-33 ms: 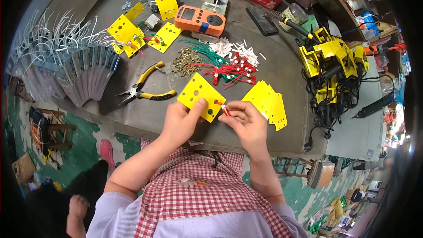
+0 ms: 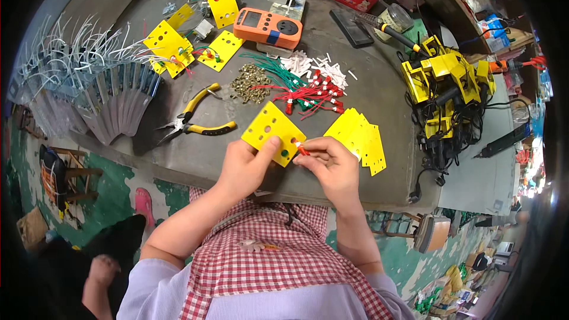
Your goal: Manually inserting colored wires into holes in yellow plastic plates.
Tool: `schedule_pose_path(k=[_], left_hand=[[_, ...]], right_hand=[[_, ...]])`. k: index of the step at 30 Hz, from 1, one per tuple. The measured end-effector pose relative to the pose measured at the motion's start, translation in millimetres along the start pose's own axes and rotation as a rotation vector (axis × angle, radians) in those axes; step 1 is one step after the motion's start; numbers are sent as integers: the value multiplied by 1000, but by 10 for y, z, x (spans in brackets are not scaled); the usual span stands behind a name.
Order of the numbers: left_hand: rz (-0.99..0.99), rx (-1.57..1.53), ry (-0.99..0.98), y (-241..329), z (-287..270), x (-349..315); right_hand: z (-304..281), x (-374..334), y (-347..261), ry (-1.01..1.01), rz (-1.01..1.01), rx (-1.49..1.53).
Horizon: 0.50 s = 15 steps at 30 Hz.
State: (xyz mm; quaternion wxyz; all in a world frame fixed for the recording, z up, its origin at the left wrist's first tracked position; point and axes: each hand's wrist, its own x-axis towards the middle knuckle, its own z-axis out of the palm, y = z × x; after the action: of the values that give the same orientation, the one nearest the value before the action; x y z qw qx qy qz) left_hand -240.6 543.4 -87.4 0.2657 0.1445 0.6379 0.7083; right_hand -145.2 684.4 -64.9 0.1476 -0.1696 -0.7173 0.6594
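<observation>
My left hand (image 2: pixel 253 163) grips a yellow plate (image 2: pixel 265 124) with punched holes, its thumb flat on the face. A green indicator light (image 2: pixel 285 153) sits in one hole near the plate's right corner. Between the fingertips of my right hand (image 2: pixel 332 163) is a small red indicator light (image 2: pixel 302 150) with a white part, held right at the plate's right edge beside a hole. Whether it touches the plate I cannot tell. To the right, several more yellow plates (image 2: pixel 349 130) lie fanned out. Beyond my hands are red-wired lights (image 2: pixel 320 92), green wires (image 2: pixel 275 71) and brass nuts (image 2: pixel 250 82).
Yellow-handled pliers (image 2: pixel 192 118) lie at left, near a bundle of clear-bagged parts (image 2: pixel 112 95) with white wires. An orange meter (image 2: pixel 268 27) and a black phone (image 2: pixel 352 28) stand farther back. Yellow brackets with black cords (image 2: pixel 447 83) pile up at right. Another person's hand (image 2: pixel 104 269) shows at lower left.
The plate in my left hand has tilted and shifted slightly right. The red light in my right hand has turned a little and is closer to the plate's edge.
</observation>
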Motion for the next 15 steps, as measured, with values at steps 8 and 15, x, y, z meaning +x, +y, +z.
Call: schedule_pose_path(k=[8,15], left_hand=[[283,160,-168,168,25,-126],[550,466,-290,301,-84,-186]], right_hand=[[7,99,-101,52,-220,-164],[-99,-7,-17,-90,-72,-162]])
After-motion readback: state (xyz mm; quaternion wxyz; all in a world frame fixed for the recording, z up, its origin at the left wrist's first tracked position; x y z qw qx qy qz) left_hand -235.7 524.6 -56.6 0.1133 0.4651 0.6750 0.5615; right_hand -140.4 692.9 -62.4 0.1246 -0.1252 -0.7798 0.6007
